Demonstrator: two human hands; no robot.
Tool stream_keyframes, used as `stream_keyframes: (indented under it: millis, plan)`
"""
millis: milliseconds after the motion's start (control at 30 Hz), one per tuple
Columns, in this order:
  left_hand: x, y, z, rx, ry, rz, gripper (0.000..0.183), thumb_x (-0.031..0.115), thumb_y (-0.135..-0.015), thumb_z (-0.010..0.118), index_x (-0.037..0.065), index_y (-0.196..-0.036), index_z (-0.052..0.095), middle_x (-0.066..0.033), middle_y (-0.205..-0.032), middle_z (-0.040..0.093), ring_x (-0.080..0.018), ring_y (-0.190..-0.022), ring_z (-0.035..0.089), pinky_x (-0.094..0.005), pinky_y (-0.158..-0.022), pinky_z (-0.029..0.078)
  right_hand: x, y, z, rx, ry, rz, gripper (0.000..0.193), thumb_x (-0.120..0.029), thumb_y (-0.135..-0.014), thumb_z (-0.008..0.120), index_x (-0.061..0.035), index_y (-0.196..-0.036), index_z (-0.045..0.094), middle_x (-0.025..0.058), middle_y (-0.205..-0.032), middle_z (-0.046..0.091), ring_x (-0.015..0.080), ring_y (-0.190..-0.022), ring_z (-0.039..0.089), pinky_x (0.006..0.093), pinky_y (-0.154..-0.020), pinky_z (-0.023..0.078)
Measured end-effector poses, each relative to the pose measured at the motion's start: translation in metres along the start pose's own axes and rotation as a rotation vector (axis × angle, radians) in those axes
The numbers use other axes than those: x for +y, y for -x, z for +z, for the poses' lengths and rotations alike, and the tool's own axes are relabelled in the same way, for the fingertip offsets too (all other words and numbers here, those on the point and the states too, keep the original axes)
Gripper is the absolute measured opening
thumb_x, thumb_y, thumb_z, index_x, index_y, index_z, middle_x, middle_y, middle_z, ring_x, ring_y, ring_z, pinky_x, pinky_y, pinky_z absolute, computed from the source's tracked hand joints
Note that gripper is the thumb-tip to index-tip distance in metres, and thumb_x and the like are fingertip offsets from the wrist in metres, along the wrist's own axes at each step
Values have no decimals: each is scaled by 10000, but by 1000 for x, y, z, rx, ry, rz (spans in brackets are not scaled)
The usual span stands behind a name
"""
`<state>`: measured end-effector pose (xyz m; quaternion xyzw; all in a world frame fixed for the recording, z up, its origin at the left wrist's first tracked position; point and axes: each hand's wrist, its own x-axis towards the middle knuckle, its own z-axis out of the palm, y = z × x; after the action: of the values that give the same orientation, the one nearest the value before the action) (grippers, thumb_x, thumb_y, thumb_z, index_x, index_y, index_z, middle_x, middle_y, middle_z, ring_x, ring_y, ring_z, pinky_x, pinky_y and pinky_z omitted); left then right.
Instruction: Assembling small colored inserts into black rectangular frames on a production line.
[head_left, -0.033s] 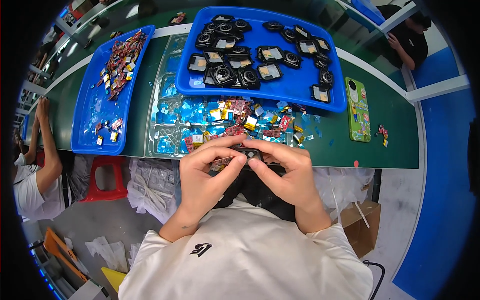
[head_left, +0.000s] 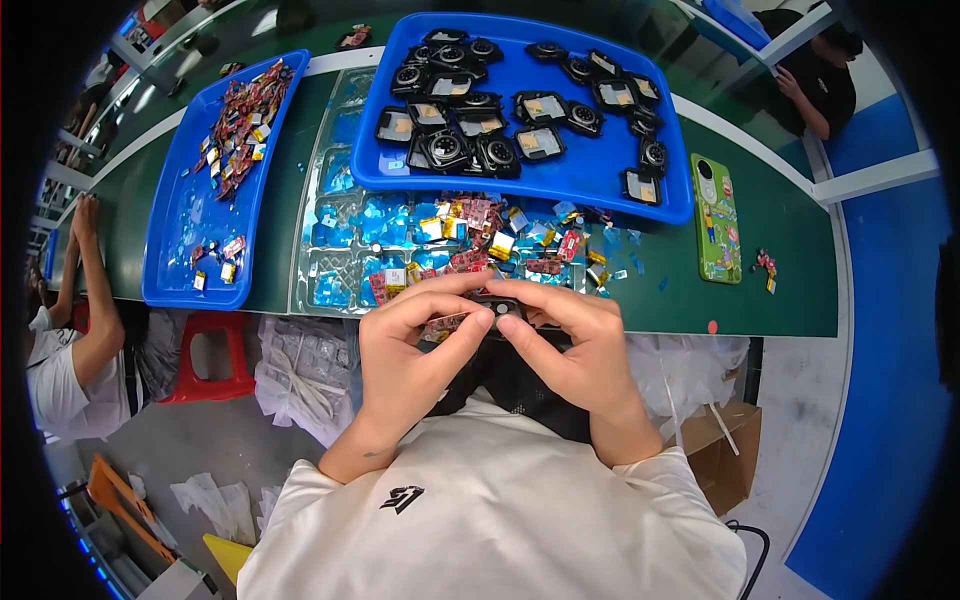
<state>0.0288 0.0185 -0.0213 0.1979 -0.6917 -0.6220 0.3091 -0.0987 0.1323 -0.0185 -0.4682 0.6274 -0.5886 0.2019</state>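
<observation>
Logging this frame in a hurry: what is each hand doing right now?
Left hand: closed on the small black part.
Right hand: closed on the same part.

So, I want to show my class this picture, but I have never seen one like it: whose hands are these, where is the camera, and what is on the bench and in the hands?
There is no machine here. The camera sits on a person's head and looks down through a very wide lens, which is why straight edges bend near the rim. The white shirt at the bottom is that person's own.

The left hand and the right hand meet at the near edge of a green workbench. Together they pinch a small black part; its details are too small to tell.

On the bench lie a large blue tray of black round and square casings, a narrower blue tray with small red pieces, and a clear compartment tray with blue film scraps and small red and yellow components. A green phone lies to the right. Other people work at both sides.
</observation>
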Motion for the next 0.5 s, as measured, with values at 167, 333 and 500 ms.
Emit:
stream_keyframes:
  millis: [167, 333, 500]
  plan:
    - [4, 2, 2, 11, 68, -142, 98, -4, -786, 696, -25, -882, 696, -153, -1082, 665, -174, -943, 650, -249, -779, 516, -1, 0, 2, 43, -1, -19, 220, 12, -813, 659, 29, -1032, 676, 135, -954, 701, 148, -761, 682, 245, -648, 556]
    - [1, 5, 7, 23, 20, 24, 151, -15, -770, 713, -23, -919, 696, -154, -1096, 657, -159, -896, 661, -236, -732, 539, 8, 3, 5, 154, -124, 14, 189, -2, -809, 665, 5, -994, 697, 117, -902, 712, 117, -708, 680, 232, -618, 553]
    - [1, 8, 11, 52, -32, 81, 191, -31, -765, 712, -17, -954, 691, -141, -1096, 637, -144, -856, 664, -222, -694, 561, 4, 5, 2, 172, -248, 123, 168, -1, -835, 652, 10, -996, 699, 99, -880, 708, 105, -728, 667, 218, -627, 548]
